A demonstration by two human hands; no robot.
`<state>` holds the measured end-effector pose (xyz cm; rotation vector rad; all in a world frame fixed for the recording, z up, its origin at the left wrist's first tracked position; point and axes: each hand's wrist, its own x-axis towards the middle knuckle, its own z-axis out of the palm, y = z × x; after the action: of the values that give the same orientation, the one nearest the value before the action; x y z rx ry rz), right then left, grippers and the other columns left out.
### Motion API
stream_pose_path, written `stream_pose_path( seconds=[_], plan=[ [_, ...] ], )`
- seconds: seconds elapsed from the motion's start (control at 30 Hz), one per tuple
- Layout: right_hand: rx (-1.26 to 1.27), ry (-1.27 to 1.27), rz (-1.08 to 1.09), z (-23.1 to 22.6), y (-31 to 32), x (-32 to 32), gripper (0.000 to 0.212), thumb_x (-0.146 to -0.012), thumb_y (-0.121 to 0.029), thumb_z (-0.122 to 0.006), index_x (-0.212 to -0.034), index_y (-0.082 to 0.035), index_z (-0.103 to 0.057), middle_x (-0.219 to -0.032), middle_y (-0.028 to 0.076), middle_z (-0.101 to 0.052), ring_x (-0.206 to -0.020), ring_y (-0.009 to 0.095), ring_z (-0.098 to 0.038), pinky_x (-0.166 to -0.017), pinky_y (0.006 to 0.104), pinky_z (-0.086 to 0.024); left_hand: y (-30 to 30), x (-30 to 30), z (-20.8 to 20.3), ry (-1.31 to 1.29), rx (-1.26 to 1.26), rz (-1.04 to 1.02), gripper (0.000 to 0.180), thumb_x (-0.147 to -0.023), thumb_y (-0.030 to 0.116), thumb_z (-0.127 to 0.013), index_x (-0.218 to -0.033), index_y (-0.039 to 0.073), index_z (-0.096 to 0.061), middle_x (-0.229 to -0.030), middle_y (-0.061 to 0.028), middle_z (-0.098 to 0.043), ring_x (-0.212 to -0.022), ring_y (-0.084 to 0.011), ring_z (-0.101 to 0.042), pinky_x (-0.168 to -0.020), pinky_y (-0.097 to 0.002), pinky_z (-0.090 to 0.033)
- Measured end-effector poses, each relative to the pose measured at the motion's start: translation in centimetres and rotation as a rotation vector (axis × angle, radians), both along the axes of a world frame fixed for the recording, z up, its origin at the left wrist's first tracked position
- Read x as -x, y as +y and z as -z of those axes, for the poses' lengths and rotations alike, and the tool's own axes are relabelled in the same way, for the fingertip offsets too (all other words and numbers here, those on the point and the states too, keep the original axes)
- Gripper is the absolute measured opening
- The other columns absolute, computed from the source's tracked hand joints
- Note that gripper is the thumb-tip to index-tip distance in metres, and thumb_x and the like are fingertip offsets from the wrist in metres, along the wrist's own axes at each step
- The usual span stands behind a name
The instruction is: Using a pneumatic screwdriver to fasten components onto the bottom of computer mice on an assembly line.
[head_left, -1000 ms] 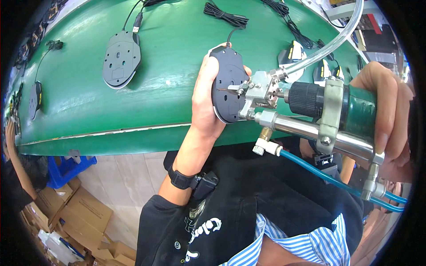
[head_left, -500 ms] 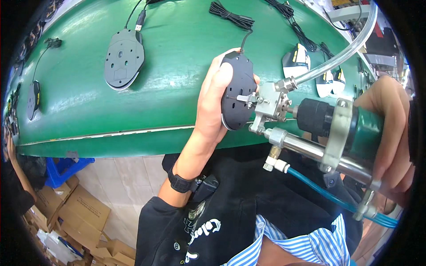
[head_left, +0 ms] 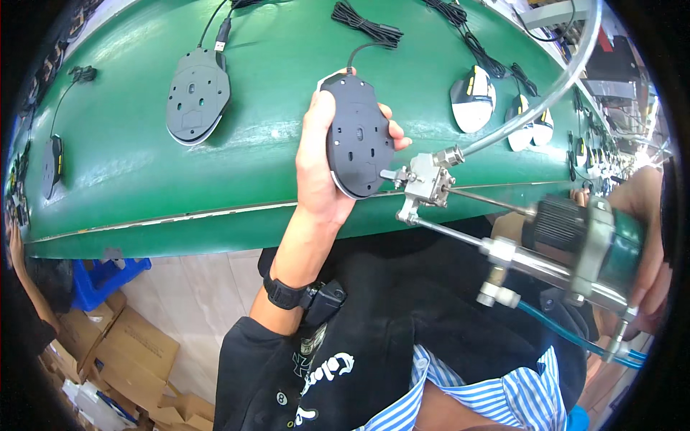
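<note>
My left hand (head_left: 316,165) is wrapped around a black computer mouse (head_left: 359,154), its underside facing up and its cable running away from me. The thumb lies along the left edge and fingertips show past the right edge. At the far right my right hand (head_left: 645,237), partly dark at the rim, grips a screwdriver with a screw-feeding head (head_left: 622,244). The steel feed head (head_left: 430,178) reaches left, its small jaw beside the lower right edge of the mouse; I cannot tell whether they touch. A clear hose (head_left: 535,104) enters the head from above.
The green bench (head_left: 266,93) carries an upturned mouse (head_left: 198,97) on the left, another mouse (head_left: 52,165) farther left, and white-and-black mice (head_left: 474,104) on the right. Cardboard boxes (head_left: 136,352) and a blue stool (head_left: 108,280) stand below. A person's arm (head_left: 29,280) shows at the left.
The mouse in my left hand has moved left and slightly down, and the jaw is off its middle. The screwdriver body has drawn back right, exposing a long thin shaft behind the feed head.
</note>
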<state>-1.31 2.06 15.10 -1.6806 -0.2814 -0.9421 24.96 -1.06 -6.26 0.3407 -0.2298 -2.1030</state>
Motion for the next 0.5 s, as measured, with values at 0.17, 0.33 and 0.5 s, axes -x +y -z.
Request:
stream_pose_path(
  seconds=[0.17, 0.33, 0.5],
  plan=[
    [0.179, -0.293, 0.166, 3.6, 3.9, 3.5, 0.038, -0.061, 0.006, -0.083, -0.093, 0.001, -0.063, -0.096, 0.007, -0.068, -0.088, 0.010, -0.069, -0.083, 0.0133, -0.055, 0.1, 0.0, -0.3, -0.015, 0.004, 0.005, 0.052, -0.100, 0.049, -0.040, -0.137, 0.012, -0.043, -0.103, -0.0180, -0.059, -0.090, -0.0301, -0.063, -0.084, -0.0485, -0.053],
    [0.193, -0.405, 0.140, 5.0, 1.5, -1.0, 0.047, -0.057, 0.012, -0.087, -0.094, -0.003, -0.062, -0.093, 0.004, -0.068, -0.087, 0.010, -0.069, -0.085, 0.0120, -0.055, 0.0, -0.5, -0.2, -0.045, 0.004, -0.004, 0.053, -0.100, 0.049, -0.039, -0.137, 0.012, -0.042, -0.103, -0.0181, -0.058, -0.089, -0.0304, -0.063, -0.083, -0.0483, -0.053],
    [0.185, -0.203, 0.133, 3.6, 4.7, 4.0, 0.042, -0.062, 0.011, -0.083, -0.097, -0.002, -0.064, -0.092, 0.002, -0.068, -0.088, 0.007, -0.068, -0.087, 0.0142, -0.054, -0.1, -0.5, -0.7, -0.016, 0.000, 0.012, 0.052, -0.100, 0.048, -0.038, -0.137, 0.012, -0.043, -0.103, -0.0187, -0.058, -0.089, -0.0309, -0.062, -0.081, -0.0470, -0.053]
  ],
)
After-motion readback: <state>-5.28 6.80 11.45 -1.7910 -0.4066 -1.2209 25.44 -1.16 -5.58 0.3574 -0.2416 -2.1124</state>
